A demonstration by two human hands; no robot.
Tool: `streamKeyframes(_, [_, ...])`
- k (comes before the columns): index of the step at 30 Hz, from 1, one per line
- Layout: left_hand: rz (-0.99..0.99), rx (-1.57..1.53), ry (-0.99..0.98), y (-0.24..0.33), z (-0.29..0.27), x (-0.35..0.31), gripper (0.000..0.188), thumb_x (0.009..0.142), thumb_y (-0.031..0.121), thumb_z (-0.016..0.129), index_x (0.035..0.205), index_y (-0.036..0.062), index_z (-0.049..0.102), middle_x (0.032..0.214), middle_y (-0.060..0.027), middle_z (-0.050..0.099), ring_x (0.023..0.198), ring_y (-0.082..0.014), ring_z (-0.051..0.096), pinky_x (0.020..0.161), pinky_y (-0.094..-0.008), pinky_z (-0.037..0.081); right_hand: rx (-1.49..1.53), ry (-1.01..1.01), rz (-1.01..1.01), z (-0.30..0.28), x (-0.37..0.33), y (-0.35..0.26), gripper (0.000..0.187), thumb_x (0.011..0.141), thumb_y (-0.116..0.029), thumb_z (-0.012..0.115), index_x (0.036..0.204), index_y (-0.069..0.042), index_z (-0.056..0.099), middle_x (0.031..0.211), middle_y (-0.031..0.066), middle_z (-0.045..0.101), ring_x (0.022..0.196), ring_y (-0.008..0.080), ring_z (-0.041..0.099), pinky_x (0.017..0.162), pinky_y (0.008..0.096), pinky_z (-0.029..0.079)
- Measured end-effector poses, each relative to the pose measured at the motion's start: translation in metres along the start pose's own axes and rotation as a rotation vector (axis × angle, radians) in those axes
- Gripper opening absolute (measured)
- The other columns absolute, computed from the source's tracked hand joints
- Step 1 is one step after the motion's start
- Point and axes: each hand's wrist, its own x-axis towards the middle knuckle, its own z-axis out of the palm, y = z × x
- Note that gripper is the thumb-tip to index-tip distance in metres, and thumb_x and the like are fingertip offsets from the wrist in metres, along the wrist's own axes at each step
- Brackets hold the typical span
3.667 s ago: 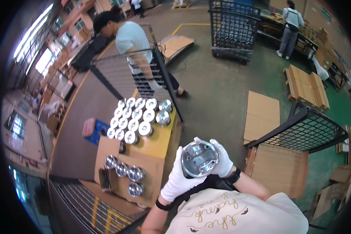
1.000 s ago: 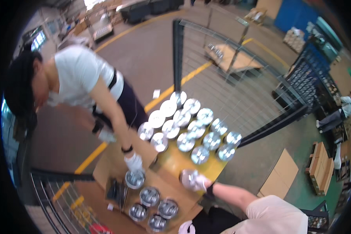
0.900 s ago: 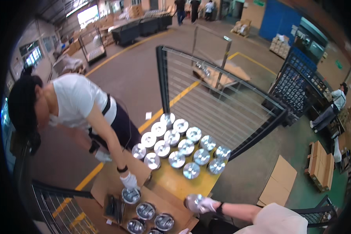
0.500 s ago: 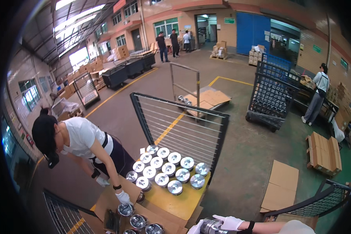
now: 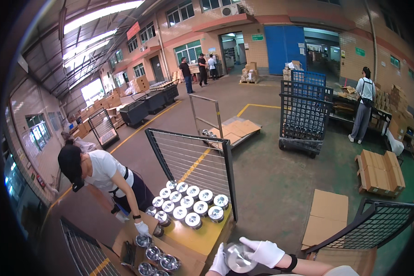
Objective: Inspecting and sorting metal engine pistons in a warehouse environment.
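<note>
A shiny metal piston (image 5: 239, 260), its round face turned up and blurred, is held between my two white-gloved hands at the lower edge. My left hand (image 5: 220, 262) presses against its left side. Across its right side lie the fingers of my right hand (image 5: 267, 254), with a black band at the wrist. Just beyond, several pistons (image 5: 186, 201) stand in rows on a yellow board (image 5: 198, 238). Nearer on the left, more pistons (image 5: 153, 253) rest on brown cardboard (image 5: 184, 257). A co-worker's gloved hand (image 5: 142, 228) touches one of these.
The co-worker (image 5: 106, 175) bends over the cart from the left. A wire-grid cart end (image 5: 193, 154) rises behind the pistons. To my right are a black mesh frame (image 5: 372, 225) and flat cardboard (image 5: 326, 214). A loaded black rack (image 5: 304, 115) and a flat trolley (image 5: 239, 131) stand farther off.
My hands have come further into view with the piston, whose round face now shows upward. The whole view has tilted up and shifted. The co-worker's hand stays at the pistons.
</note>
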Motion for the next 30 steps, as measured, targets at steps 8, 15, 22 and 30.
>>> streamKeyframes(8, [0.353, 0.484, -0.188, 0.033, 0.011, 0.024, 0.044, 0.099, 0.042, 0.039, 0.119, 0.0068, 0.056, 0.11, -0.0093, 0.065, 0.101, -0.0236, 0.064, 0.091, -0.042, 0.053, 0.679, 0.211, 0.108, 0.025, -0.016, 0.038, 0.055, 0.091, -0.024, 0.065, 0.137, 0.0, 0.046, 0.115, 0.0175, 0.066, 0.102, 0.0232, 0.066, 0.089, 0.0331, 0.053])
streamKeyframes(15, [0.009, -0.253, 0.071, 0.052, 0.037, 0.021, 0.03, 0.093, 0.036, 0.052, 0.105, 0.0092, 0.061, 0.093, -0.0034, 0.065, 0.081, -0.0168, 0.065, 0.072, -0.0297, 0.059, 1.36, -0.131, 0.415, 0.025, -0.018, 0.03, 0.06, 0.098, -0.026, 0.056, 0.146, -0.003, 0.027, 0.121, 0.0203, 0.058, 0.104, 0.0291, 0.064, 0.088, 0.037, 0.055])
streamKeyframes(22, [0.169, 0.086, -0.071, 0.05, 0.044, 0.026, 0.047, 0.098, 0.047, 0.045, 0.119, 0.0068, 0.059, 0.112, -0.011, 0.066, 0.103, -0.0259, 0.063, 0.096, -0.0399, 0.05, 2.009, -0.443, 0.353, 0.045, -0.015, 0.022, 0.051, 0.099, -0.019, 0.052, 0.142, -0.002, 0.029, 0.131, 0.0238, 0.051, 0.124, 0.0399, 0.051, 0.105, 0.0496, 0.045])
streamKeyframes(30, [0.519, 0.915, 0.017, 0.059, 0.06, 0.022, 0.06, 0.103, 0.048, 0.034, 0.115, -0.0035, 0.062, 0.106, -0.0112, 0.067, 0.095, -0.0158, 0.064, 0.087, -0.0299, 0.05, 2.099, -0.349, 0.169, 0.079, 0.0, 0.047, 0.062, 0.088, -0.011, 0.063, 0.141, 0.003, 0.034, 0.135, 0.0213, 0.048, 0.124, 0.037, 0.05, 0.104, 0.0471, 0.047])
